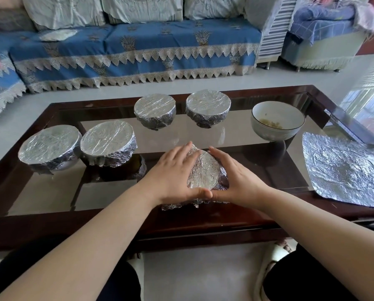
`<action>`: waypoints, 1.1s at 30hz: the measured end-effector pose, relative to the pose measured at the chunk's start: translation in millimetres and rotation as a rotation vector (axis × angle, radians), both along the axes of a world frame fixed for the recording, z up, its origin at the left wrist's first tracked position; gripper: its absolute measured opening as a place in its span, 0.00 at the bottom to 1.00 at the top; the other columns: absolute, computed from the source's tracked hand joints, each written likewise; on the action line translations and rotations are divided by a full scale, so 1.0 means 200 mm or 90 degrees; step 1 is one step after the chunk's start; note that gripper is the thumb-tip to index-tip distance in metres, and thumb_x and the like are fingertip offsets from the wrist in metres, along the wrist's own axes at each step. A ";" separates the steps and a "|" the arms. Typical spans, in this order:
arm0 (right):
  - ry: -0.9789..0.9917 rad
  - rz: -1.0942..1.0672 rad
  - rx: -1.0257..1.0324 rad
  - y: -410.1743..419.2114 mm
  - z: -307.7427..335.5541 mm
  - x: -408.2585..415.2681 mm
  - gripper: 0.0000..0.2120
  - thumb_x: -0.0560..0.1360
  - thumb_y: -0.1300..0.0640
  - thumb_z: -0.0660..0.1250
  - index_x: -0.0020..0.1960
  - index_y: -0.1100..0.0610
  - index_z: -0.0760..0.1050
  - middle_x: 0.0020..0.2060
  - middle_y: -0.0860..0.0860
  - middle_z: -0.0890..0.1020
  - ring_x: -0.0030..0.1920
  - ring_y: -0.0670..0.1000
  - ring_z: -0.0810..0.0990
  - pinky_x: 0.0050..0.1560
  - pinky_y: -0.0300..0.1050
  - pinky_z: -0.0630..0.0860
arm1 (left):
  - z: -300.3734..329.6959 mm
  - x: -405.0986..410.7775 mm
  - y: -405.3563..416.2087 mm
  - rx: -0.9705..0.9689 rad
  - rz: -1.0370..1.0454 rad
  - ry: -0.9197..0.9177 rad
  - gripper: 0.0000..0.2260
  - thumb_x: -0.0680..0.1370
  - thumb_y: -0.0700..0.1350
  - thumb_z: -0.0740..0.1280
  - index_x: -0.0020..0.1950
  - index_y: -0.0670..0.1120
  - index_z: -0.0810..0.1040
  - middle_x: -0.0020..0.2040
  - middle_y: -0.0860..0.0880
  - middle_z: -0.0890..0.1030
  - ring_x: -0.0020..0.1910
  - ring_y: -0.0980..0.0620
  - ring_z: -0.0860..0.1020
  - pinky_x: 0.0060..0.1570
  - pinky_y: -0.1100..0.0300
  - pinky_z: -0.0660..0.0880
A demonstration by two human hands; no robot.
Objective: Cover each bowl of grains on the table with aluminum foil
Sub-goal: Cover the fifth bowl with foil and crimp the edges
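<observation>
**Five bowls under foil, one open, both hands on the nearest**

Five bowls on the glass surface (236,135) wear foil; a sixth stands bare. At far left sits a foil-covered bowl (49,147), with a second covered bowl (108,142) just beside it, their foil skirts almost touching. Behind and further right stand a third covered bowl (154,110) and a fourth covered bowl (208,108), near each other but apart.

At the near middle is the bowl being wrapped (205,170). The left hand (173,174) lies over its left side, fingers fairly straight and together, pressing the foil down over the rim. The right hand (236,177) cups the right side the same way. The thumb tips meet at the near edge, so each grip is loosely open, pressing rather than pinching.

Right of them the uncovered white bowl (277,120) holds a little pale grain. A crinkled loose foil sheet (344,170) lies flat at far right.
</observation>
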State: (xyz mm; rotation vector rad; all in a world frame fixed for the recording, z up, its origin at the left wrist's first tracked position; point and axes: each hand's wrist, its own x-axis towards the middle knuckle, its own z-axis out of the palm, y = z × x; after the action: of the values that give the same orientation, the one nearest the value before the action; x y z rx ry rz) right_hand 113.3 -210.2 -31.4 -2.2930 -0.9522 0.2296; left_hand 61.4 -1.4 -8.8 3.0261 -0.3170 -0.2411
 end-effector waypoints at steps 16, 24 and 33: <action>0.422 0.011 -0.030 -0.01 0.12 0.19 0.56 0.59 0.32 0.75 0.78 0.38 0.49 0.76 0.52 0.62 0.74 0.50 0.65 0.74 0.51 0.63 | 0.05 -0.07 -0.01 0.037 0.120 0.051 0.59 0.55 0.83 0.41 0.79 0.55 0.31 0.78 0.45 0.28 0.77 0.43 0.30 0.76 0.40 0.36; 0.352 -0.197 0.192 0.15 0.05 0.13 0.17 0.75 0.47 0.71 0.61 0.53 0.77 0.44 0.45 0.81 0.41 0.40 0.78 0.42 0.32 0.75 | -0.02 -0.06 0.00 0.009 0.080 0.018 0.54 0.57 0.84 0.39 0.78 0.61 0.35 0.79 0.47 0.31 0.78 0.44 0.31 0.76 0.40 0.36; 0.128 -0.289 0.221 0.23 -0.06 0.04 0.05 0.78 0.52 0.65 0.48 0.51 0.79 0.38 0.45 0.81 0.37 0.42 0.77 0.40 0.38 0.72 | -0.05 -0.07 0.00 0.010 0.067 -0.037 0.50 0.63 0.83 0.40 0.80 0.59 0.38 0.80 0.45 0.34 0.79 0.49 0.33 0.77 0.49 0.36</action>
State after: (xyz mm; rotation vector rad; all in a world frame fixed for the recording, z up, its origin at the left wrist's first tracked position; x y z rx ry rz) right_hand 121.2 -163.5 -43.8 -2.0482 -0.3234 0.0890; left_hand 47.9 -1.0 -17.9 3.0576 -0.1607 -0.1475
